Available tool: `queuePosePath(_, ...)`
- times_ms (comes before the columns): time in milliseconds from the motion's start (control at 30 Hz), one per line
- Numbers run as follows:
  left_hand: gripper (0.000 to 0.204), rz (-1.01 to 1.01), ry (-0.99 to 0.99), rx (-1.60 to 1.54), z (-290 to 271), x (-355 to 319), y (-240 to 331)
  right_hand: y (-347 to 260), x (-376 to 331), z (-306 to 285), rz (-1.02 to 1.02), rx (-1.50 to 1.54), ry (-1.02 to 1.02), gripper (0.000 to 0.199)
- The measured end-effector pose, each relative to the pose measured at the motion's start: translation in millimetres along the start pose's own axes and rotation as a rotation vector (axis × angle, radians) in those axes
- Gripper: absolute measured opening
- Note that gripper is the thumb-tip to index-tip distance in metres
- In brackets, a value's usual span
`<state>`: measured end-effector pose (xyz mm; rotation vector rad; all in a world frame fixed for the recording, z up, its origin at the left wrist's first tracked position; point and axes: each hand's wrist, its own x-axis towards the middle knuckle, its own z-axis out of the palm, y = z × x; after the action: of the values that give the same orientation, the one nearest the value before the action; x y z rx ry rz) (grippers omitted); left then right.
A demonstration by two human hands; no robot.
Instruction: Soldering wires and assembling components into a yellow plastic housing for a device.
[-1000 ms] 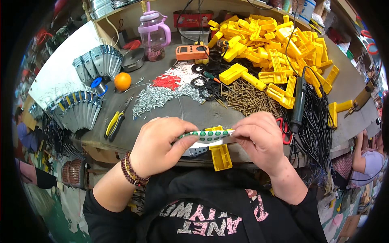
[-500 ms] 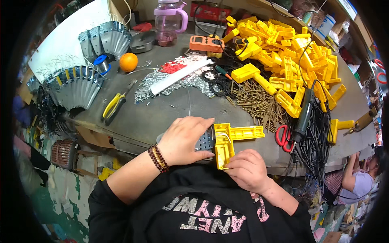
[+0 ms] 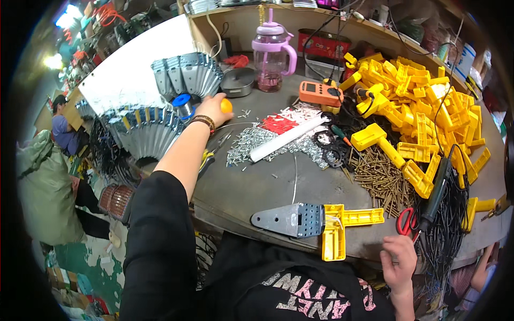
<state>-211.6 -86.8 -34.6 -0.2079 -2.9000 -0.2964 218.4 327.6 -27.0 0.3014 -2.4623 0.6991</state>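
Observation:
My left hand (image 3: pixel 211 111) reaches far over the bench, fingers round an orange (image 3: pixel 227 105) beside a blue-rimmed spool of wire (image 3: pixel 182 105). Partly under that forearm lie yellow-handled pliers (image 3: pixel 206 158). My right hand (image 3: pixel 400 262) hovers by the bench's front edge, loosely curled, thumb apart, with nothing visible in it. Left of it rests a yellow plastic T-shaped housing half (image 3: pixel 333 241), its open side up, with a thin white wire inside. A grey metal plate with many holes (image 3: pixel 286 219) joins its left side. Red-handled scissors (image 3: pixel 405 221) lie just beyond my right hand.
Yellow housings (image 3: pixel 417 101) are heaped at the back right, beside brass-coloured screws (image 3: pixel 385 176) and black cables (image 3: pixel 444 235). A soldering iron (image 3: pixel 436 192) lies on the cables. A white tube (image 3: pixel 289 140) lies across small screws. Behind stand an orange meter (image 3: pixel 320 94) and a pink-lidded jug (image 3: pixel 270 59).
My left hand has let go of the metal plate and moved up and left onto the orange. My right hand has released the yellow housing and drawn right. The view has shifted left.

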Motion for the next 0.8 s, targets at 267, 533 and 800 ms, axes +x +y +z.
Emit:
queuePosePath(267, 0.061, -0.049, 0.245, -0.007, 34.4, 57.3, -18.8, 29.2, -3.3, -46.9, 0.01, -0.296, 0.053, 0.017)
queuePosePath(533, 0.065, 0.256, 0.484, 0.132, 16.3, 21.5, -8.8, 151.2, 10.9, -158.8, 0.675, -0.718, 0.017, 0.029)
queuePosePath(800, 0.077, 0.957, -0.231, -0.41, -38.4, -206.5, 164.2, 194.0, 45.5, -162.2, 0.933, -0.897, -0.088, 0.036)
